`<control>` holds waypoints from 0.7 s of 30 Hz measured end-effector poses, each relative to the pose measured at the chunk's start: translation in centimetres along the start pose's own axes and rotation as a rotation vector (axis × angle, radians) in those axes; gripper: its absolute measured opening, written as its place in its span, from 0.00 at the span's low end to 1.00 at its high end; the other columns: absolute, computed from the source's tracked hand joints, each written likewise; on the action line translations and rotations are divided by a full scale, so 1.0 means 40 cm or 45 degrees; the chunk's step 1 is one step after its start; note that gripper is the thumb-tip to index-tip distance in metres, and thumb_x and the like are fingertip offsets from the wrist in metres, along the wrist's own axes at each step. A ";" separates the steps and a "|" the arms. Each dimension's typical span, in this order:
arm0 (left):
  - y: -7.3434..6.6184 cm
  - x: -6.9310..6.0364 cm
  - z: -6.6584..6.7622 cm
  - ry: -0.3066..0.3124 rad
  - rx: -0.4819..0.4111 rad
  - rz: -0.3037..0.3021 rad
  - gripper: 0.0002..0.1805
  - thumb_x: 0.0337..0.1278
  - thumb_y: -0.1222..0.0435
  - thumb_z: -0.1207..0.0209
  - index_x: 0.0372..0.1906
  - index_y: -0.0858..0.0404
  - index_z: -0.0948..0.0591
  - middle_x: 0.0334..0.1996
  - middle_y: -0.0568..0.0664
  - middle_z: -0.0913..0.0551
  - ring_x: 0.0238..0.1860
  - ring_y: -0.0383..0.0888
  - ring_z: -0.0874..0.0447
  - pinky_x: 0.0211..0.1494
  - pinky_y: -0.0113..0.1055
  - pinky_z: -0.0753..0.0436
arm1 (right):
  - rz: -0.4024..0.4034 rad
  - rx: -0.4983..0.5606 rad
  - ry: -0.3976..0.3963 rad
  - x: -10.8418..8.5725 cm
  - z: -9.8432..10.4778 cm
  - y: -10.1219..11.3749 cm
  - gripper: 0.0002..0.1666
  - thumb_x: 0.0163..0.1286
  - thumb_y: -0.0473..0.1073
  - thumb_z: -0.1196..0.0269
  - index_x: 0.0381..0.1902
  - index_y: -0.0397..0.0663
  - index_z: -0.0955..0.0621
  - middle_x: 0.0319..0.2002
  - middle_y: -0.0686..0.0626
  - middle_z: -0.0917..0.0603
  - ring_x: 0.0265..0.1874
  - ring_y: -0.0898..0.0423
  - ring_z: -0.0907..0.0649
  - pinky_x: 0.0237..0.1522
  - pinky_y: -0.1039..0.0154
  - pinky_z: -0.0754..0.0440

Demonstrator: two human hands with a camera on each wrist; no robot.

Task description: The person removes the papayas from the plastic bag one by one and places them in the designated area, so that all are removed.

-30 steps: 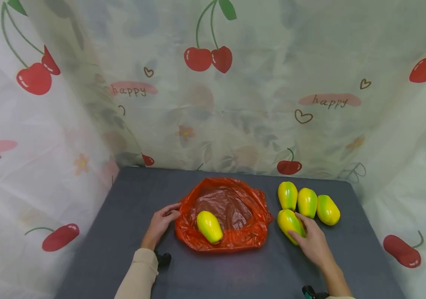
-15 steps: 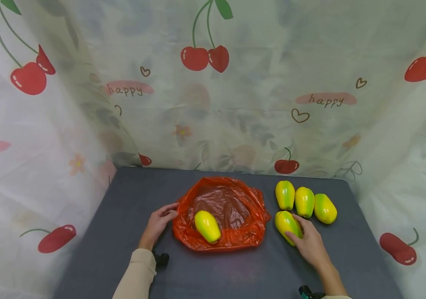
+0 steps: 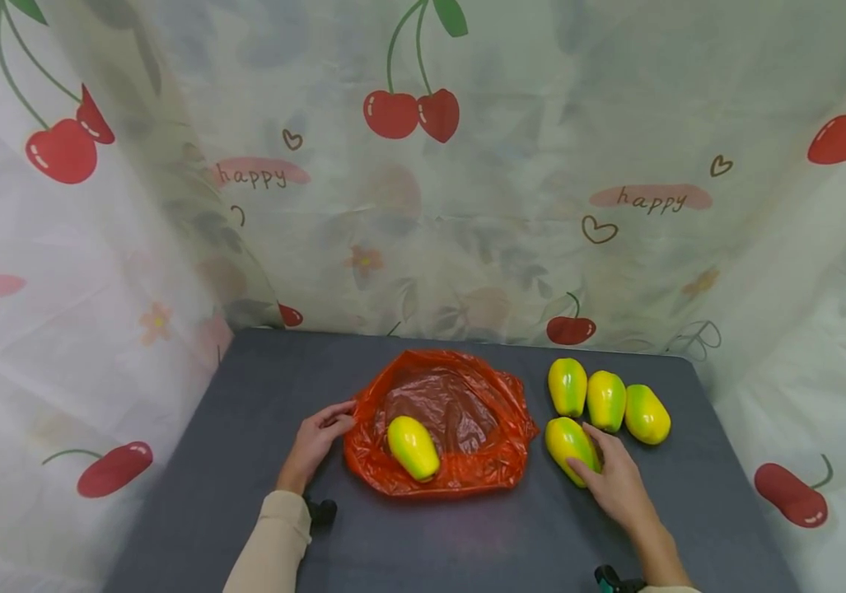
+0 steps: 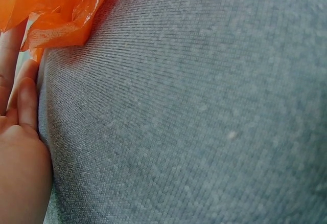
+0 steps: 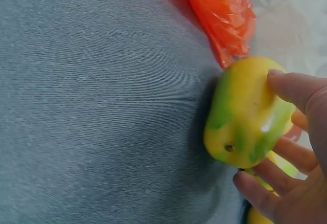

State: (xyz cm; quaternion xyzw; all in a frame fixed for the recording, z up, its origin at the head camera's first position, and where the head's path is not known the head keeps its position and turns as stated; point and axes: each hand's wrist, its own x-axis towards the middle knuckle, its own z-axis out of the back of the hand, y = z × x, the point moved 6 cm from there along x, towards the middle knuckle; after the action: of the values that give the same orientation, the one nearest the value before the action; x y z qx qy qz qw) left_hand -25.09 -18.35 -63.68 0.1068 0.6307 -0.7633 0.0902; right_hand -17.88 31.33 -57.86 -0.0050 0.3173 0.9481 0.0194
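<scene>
A red plastic bag (image 3: 511, 473) lies spread out with its mouth open on the dark grey table, and one yellow-green papaya (image 3: 413, 449) rests in it. My left hand (image 3: 316, 441) is at the bag's left rim, thumb and forefinger pinching the edge; in the left wrist view the plastic covers some fingertips. To the right of the bag, my right hand (image 3: 619, 478) grips another papaya (image 5: 245, 111), thumb on the near side and fingers round the far side. That papaya appears to rest on the table. Behind it sit three more papayas (image 3: 605, 401) in a row.
The grey table (image 3: 423, 552) ends at a hanging cloth (image 3: 452, 247) printed with cherries, which also closes off both sides. Some table surface lies between the bag and the held papaya, and more in front of the bag.
</scene>
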 end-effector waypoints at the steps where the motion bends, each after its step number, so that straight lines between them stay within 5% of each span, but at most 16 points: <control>1: 0.000 0.001 0.000 -0.002 0.003 -0.003 0.26 0.64 0.51 0.34 0.66 0.50 0.20 0.57 0.51 0.13 0.59 0.45 0.19 0.76 0.52 0.30 | 0.006 -0.008 -0.002 0.002 0.003 0.002 0.42 0.71 0.53 0.33 0.75 0.39 0.34 0.67 0.32 0.28 0.62 0.36 0.25 0.62 0.35 0.25; 12: 0.003 0.006 0.000 -0.009 0.006 0.006 0.26 0.64 0.51 0.34 0.65 0.50 0.19 0.56 0.51 0.13 0.59 0.46 0.19 0.77 0.53 0.30 | 0.077 -0.049 -0.017 0.016 0.038 0.044 0.40 0.72 0.50 0.34 0.74 0.38 0.33 0.68 0.31 0.29 0.67 0.32 0.29 0.65 0.31 0.30; 21: 0.004 0.000 -0.001 -0.013 0.031 0.012 0.26 0.64 0.50 0.34 0.65 0.49 0.19 0.58 0.50 0.14 0.60 0.46 0.19 0.77 0.53 0.30 | -0.011 -0.165 0.011 0.023 0.041 0.089 0.49 0.73 0.72 0.46 0.76 0.42 0.36 0.72 0.31 0.35 0.69 0.27 0.35 0.66 0.25 0.35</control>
State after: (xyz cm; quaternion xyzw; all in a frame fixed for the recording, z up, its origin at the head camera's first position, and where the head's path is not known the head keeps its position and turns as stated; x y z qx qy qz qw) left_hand -25.07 -18.35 -63.83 0.1072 0.6203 -0.7711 0.0957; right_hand -18.94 29.51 -54.43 -0.0119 0.2555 0.9665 0.0217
